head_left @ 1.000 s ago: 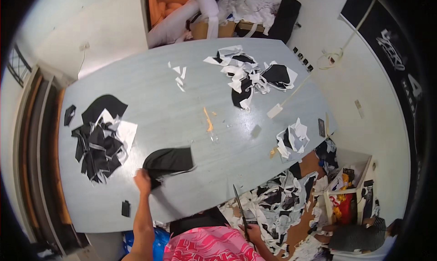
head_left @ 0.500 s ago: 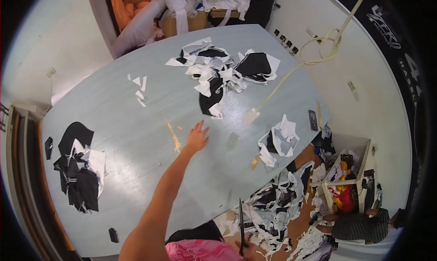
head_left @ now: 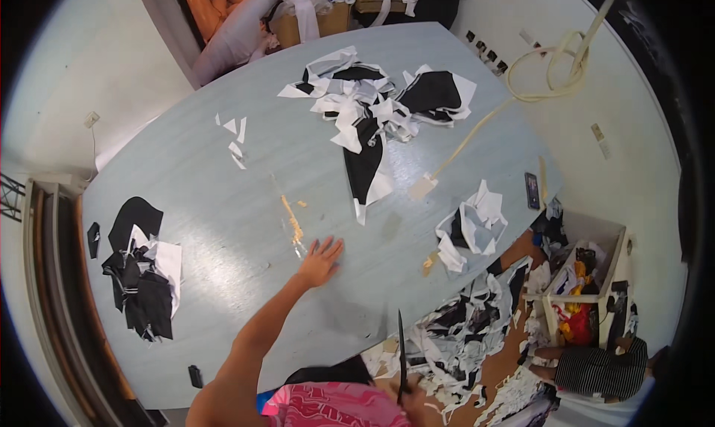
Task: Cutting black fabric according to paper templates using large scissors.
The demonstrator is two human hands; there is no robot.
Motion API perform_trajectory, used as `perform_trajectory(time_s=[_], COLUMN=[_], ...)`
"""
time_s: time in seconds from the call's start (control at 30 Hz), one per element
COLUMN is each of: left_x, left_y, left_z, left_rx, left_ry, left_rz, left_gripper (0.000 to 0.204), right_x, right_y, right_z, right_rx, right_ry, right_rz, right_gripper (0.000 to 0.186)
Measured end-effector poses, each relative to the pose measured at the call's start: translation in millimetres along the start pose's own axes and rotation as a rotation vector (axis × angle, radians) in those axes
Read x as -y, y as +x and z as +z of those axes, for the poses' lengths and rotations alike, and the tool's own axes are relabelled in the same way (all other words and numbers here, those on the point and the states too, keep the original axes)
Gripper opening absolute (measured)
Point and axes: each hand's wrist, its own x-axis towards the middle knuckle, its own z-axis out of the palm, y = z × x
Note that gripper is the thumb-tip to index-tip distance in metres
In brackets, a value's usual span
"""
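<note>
My left hand (head_left: 322, 263) lies palm down over the grey-blue table (head_left: 223, 278), fingers spread and nothing in them. Low in the picture, beside the near edge, my right hand (head_left: 411, 399) is closed on what looks like long dark scissors (head_left: 402, 349), pointing away from me; blur hides the grip. Beyond my left hand is a loose heap of black and white cloth pieces (head_left: 365, 107). One black piece with white edging (head_left: 363, 170) hangs out of that heap toward me. Yellowish torn tape (head_left: 292, 217) sticks to the tabletop near my left fingertips.
Cut cloth lies in piles at the left (head_left: 145, 300) and right (head_left: 473, 222). A phone (head_left: 532, 191) and a cord (head_left: 477, 129) are on the right side. Scraps (head_left: 462, 323) cover the floor, where another person in a striped top (head_left: 599, 369) sits near a wooden bin (head_left: 585, 293).
My left hand has drawn back toward me and flattened. The black piece at the heap's near side now stretches out longer toward me. The whole view has shifted slightly.
</note>
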Motion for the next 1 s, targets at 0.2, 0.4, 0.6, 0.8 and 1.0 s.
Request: perform_trajectory(time_s=[0.2,0.4,0.6,0.8,1.0], left_x=[7.3,-4.4,6.5,-7.4,140.4], left_y=[17.0,134.2,132.2,-56.7,-318.3], left_z=[-31.2,-24.9,-4.3,-19.2,-96.6], left_rx=[0.018,-0.144,-0.035,0.041,0.251], left_ry=[-0.179,0.033,0.058,-0.075,0.079], left_rz=[-0.167,-0.156,-0.168,0.196,-0.282], left_gripper=[0.067,0.074,0.086,0.088,0.075], right_x=[14.3,-40.2,-120.2,-65.5,-10.8], right_y=[63.3,41.5,49.5,23.5,37.4], right_z=[20.0,64.7,147.8,79.7,51.0], right_rx=[-0.078,-0.288,-0.303,-0.093,-0.038], right_ry=[0.514,0.361,0.660,0.981,0.884], right_rz=[-0.253,-0.344,-0.125,0.044,-0.050], right_gripper=[0.045,0.033,0.034,0.042,0.043])
